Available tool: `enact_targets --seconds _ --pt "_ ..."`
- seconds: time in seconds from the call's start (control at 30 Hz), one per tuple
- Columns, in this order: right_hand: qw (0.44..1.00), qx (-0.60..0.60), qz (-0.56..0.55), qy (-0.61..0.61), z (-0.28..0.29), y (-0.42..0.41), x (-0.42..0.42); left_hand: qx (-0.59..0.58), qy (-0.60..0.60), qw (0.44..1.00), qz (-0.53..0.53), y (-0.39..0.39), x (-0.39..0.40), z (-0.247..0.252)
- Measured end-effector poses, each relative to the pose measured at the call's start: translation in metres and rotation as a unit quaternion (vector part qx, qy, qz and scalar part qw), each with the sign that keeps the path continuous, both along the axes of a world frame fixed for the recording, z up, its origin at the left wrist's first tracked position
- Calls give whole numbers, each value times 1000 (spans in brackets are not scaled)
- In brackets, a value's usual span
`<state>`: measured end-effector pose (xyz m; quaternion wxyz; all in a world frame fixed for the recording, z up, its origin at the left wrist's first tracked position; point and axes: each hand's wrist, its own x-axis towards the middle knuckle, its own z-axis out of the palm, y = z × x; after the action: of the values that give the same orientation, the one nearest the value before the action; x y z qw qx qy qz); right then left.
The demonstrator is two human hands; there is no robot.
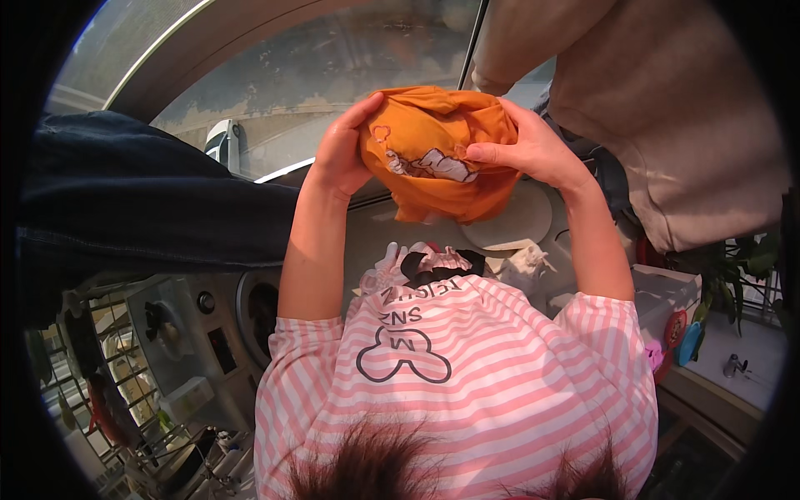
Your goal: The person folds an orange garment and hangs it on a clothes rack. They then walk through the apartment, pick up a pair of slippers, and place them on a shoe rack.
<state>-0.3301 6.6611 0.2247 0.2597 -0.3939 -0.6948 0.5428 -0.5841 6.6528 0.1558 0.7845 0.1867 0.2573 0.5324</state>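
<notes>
Both hands hold up an orange cloth garment (431, 119), bunched and folded, with white printed figures and a small heart outline on its front. My left hand (344, 150) grips its left side, the thumb along the upper edge and the other fingers hidden behind the cloth. On the other side, my right hand (537, 144) presses its thumb on the front, near the white print, while its fingers go behind. The lower part of the garment hangs loose. Beneath it a round white surface (525, 215) is partly covered.
Dark trousers (144, 194) hang at the left and a large beige garment (675, 119) at the right. Beyond the cloth is a window (300, 81). A washing machine (256, 312) stands at lower left. A tap (734, 365) and a potted plant (740, 287) are at right.
</notes>
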Motion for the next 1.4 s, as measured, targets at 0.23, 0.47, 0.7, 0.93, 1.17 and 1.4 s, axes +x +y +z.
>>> enact_targets --seconds 0.23,0.47,0.7,0.93,1.17,1.4 --pt "933 -267 -99 219 -7 2 1 181 488 814 258 -3 1 -1" --pt "887 -291 -143 329 -10 2 -16 201 613 757 105 -36 27 -7" --pt "958 -195 -141 158 -36 34 18 54 152 984 77 -32 -7 -1" --pt "887 388 -178 -176 -13 -11 -9 -41 9 995 94 -45 23 31" --pt "971 228 -64 44 -16 -20 -24 -45 91 984 145 -48 24 27" --pt "937 -87 -46 334 -5 -10 -43 147 497 785 340 -62 2 15"
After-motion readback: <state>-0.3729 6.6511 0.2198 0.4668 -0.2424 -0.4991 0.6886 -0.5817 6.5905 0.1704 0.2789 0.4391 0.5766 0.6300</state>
